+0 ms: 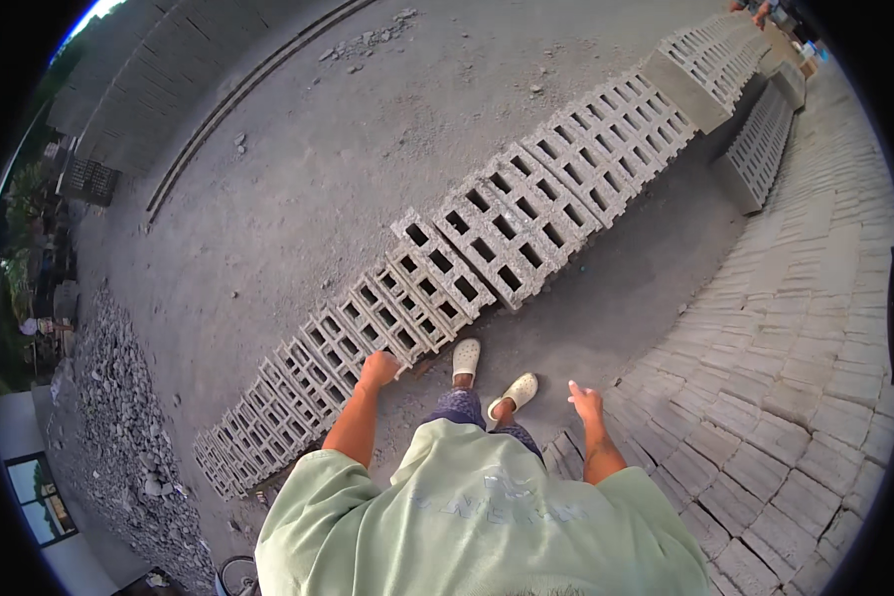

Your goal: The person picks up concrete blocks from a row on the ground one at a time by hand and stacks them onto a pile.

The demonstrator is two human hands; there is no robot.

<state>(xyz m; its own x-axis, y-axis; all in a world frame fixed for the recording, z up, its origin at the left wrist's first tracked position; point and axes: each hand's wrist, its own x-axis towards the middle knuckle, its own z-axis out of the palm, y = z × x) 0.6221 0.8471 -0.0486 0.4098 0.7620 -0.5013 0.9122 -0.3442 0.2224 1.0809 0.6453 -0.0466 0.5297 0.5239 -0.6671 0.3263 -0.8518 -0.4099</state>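
Note:
My left hand (379, 370) is closed in front of the near edge of a long row of grey hollow concrete blocks (328, 343). Its curled fingers hide whatever might be inside them; whether it touches the blocks I cannot tell. The blocks stand packed side by side, their rectangular holes showing. Out to the right, my right hand (587, 402) hangs apart from anything, with a finger or thumb stretched out and nothing seen in it. Stacked grey blocks (730, 447) lie on that side.
The row continues up right in taller stacks (566, 169). Another block stack (760, 149) stands beyond, near a person's arm (762, 14). Gravel (129, 427) is heaped at left. A long block wall (159, 89) stands far left. My pale clogs (466, 358) are on grey ground between row and stack.

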